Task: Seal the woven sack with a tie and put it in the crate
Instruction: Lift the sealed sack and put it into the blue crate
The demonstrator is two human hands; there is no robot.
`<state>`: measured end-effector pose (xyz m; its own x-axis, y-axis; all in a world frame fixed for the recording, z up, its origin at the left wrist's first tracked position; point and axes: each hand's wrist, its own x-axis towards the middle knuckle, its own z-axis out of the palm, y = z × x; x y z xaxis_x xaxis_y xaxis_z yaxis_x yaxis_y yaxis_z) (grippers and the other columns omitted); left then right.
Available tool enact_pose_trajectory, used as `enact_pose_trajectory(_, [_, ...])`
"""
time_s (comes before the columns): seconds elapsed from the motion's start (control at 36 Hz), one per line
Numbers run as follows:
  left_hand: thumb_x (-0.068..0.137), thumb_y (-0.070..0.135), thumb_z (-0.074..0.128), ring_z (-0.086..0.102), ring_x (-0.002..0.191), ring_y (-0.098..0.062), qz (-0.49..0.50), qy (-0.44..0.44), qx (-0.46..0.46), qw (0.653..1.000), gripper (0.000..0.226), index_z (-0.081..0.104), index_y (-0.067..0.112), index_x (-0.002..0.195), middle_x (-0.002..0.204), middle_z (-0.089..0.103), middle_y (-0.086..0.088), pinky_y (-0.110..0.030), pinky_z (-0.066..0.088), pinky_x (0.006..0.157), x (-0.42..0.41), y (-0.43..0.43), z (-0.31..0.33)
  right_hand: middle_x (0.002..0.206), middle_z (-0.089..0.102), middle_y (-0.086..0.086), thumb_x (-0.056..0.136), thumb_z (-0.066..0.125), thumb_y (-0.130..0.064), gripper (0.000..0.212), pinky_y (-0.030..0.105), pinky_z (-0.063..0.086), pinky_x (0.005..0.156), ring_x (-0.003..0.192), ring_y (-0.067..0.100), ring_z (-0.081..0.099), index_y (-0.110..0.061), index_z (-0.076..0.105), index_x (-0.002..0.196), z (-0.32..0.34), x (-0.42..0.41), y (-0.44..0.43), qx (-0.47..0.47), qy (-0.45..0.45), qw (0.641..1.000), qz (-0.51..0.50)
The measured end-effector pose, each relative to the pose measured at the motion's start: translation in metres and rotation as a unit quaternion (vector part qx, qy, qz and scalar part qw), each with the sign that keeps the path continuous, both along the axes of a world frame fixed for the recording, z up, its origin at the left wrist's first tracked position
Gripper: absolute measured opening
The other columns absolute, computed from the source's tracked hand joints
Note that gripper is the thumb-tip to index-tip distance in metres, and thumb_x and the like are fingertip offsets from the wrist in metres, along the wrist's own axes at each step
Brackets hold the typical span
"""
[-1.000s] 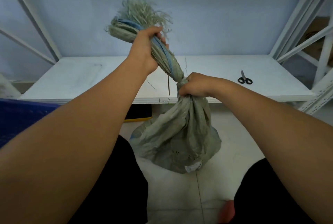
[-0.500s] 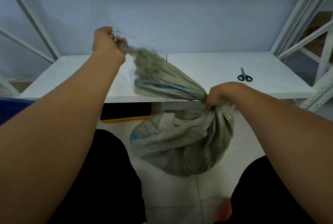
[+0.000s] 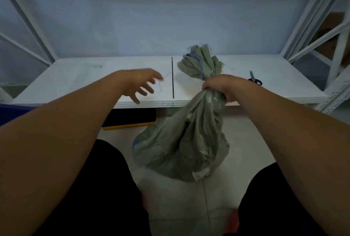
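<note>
At your far left, outside your left arm, the blue crate (image 3: pixel 11 112) is showing only an edge, well apart from everything else. Your left hand (image 3: pixel 140 82) is hovering over the white shelf (image 3: pixel 75 76) with fingers spread and holding nothing, its fingertips just beside a loose thread (image 3: pixel 164 76). Right of that hand a thin dark strip (image 3: pixel 172 78) is lying on the shelf, pointing straight away from you; it is looking like the tie, though I cannot tell for sure. It is sitting between your two hands and nearer the left one, so the left hand is better placed to take it. Further right, the sack (image 3: pixel 181 146) is sitting low between your knees, its long axis running up and slightly rightward into your right hand (image 3: pixel 221 87), which is clenching the gathered neck while the frayed top (image 3: pixel 200 63) is sticking up above the fist. Beyond your right hand the scissors (image 3: pixel 255 80) are lying on the shelf. Half a second ago your left hand was gripping the frayed end and stretching it out to the left; now it is free of it, the end is standing upright, and your right hand is still holding the neck.
</note>
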<state>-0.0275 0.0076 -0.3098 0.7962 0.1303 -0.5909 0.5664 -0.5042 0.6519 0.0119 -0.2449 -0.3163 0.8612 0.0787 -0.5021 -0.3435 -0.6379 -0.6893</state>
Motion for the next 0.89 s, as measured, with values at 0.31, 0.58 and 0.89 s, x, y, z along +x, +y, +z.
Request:
enact_pose_trajectory(0.31, [0.048, 0.068, 0.088, 0.048, 0.132, -0.032, -0.128, 0.002, -0.001, 0.992, 0.131, 0.018, 0.036, 0.154, 0.15, 0.041, -0.001, -0.055, 0.051, 0.098, -0.011, -0.129, -0.061, 0.078, 0.059, 0.01, 0.097, 0.054, -0.009, 0.005, 0.03, 0.055, 0.062, 0.067, 0.021, 0.059, -0.007, 0.056, 0.092, 0.017, -0.004, 0.022, 0.213, 0.042, 0.97, -0.108])
enact_pose_trajectory(0.58, [0.096, 0.02, 0.053, 0.067, 0.087, -0.024, 0.148, -0.171, -0.119, 0.967, 0.028, 0.06, 0.001, 0.116, 0.1, 0.068, -0.01, -0.04, 0.059, 0.082, 0.011, -0.131, -0.065, 0.081, 0.064, 0.011, 0.096, 0.055, -0.013, 0.018, 0.042, 0.057, 0.096, 0.083, 0.026, 0.064, -0.008, 0.058, 0.079, 0.031, 0.002, 0.015, 0.288, 0.034, 0.943, -0.162])
enact_pose_trajectory(0.89, [0.094, 0.017, 0.051, 0.065, 0.1, -0.035, 0.373, -0.161, -0.228, 0.885, 0.032, 0.061, 0.007, 0.122, 0.11, 0.067, -0.016, -0.049, 0.054, 0.094, 0.008, -0.145, -0.018, 0.085, 0.058, 0.008, 0.098, 0.052, -0.047, 0.037, 0.045, 0.047, 0.086, 0.08, 0.025, 0.056, -0.015, 0.057, 0.08, 0.035, -0.02, 0.009, 0.14, 0.029, 0.983, -0.116])
